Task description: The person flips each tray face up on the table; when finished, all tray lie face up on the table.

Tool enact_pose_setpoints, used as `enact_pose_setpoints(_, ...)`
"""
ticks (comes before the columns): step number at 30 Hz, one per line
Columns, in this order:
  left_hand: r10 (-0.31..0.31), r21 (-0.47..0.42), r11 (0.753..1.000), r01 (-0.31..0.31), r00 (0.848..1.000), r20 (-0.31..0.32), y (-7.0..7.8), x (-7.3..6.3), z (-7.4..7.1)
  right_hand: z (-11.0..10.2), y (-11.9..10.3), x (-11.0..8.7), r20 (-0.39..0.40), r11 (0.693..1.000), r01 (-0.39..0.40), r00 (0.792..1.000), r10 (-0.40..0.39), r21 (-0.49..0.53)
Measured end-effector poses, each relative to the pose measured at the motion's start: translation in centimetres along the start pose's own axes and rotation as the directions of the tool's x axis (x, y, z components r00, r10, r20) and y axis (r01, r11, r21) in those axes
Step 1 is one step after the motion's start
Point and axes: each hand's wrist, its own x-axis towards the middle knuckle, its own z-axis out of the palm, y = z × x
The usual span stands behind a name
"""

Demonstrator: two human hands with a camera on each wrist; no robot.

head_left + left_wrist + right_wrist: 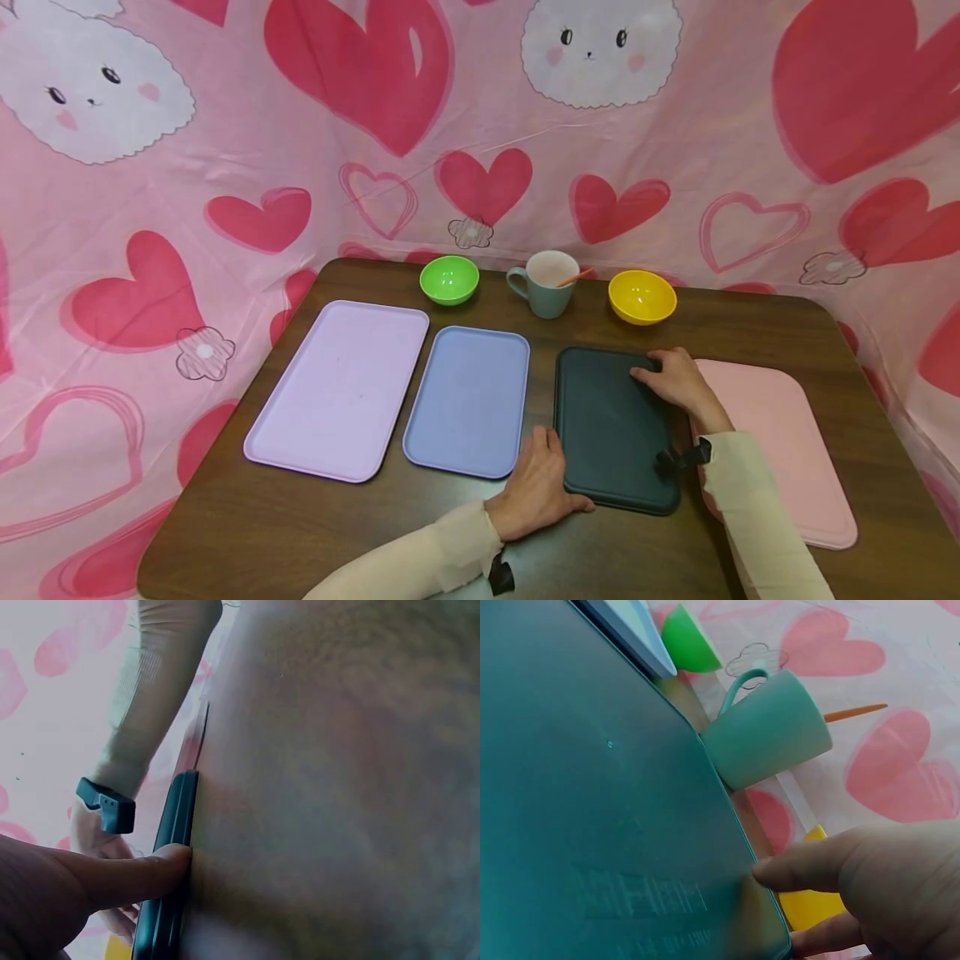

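Note:
A dark green rectangular tray [611,425] lies flat on the table between both hands. At its near left corner is my left hand [536,487], with fingers stretched along the left side. In the left wrist view, the straight thumb [169,864] of that hand presses the tray's near edge [177,810]. My right hand [681,385] holds the far right corner, thumb on the rim and fingers over the edge. The right wrist view shows this thumb [780,870] at the tray's rim, near raised lettering on its surface.
Left of the dark tray lie a blue tray [468,400] and a lilac tray [341,387]; a pink tray [780,450] lies under the right forearm. Along the back stand a green bowl [450,281], a teal mug [550,296] with an orange stick, and a yellow bowl [642,298].

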Motion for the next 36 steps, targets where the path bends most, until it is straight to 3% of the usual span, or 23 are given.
enact_pose_setpoints(6,-0.002,-0.012,1.000,0.001,1.000,-0.021,0.0,0.0,0.1,0.0,-0.1,-0.1,0.026,1.000,-0.018,0.999,0.018,0.012)
enact_pose_setpoints(20,-0.065,-0.131,0.989,0.066,0.998,0.016,0.3,0.0,-0.2,0.3,0.4,0.1,0.025,0.998,-0.041,0.999,0.040,0.044)
enact_pose_setpoints(27,-0.066,-0.147,0.987,0.064,0.998,-0.013,0.5,0.0,-0.9,0.0,0.4,0.2,0.022,0.997,-0.032,0.999,0.030,0.070)
enact_pose_setpoints(36,-0.074,-0.281,0.958,0.060,0.996,-0.040,0.7,0.1,-2.2,-0.4,0.6,0.4,0.076,0.988,-0.068,0.995,0.058,0.136)
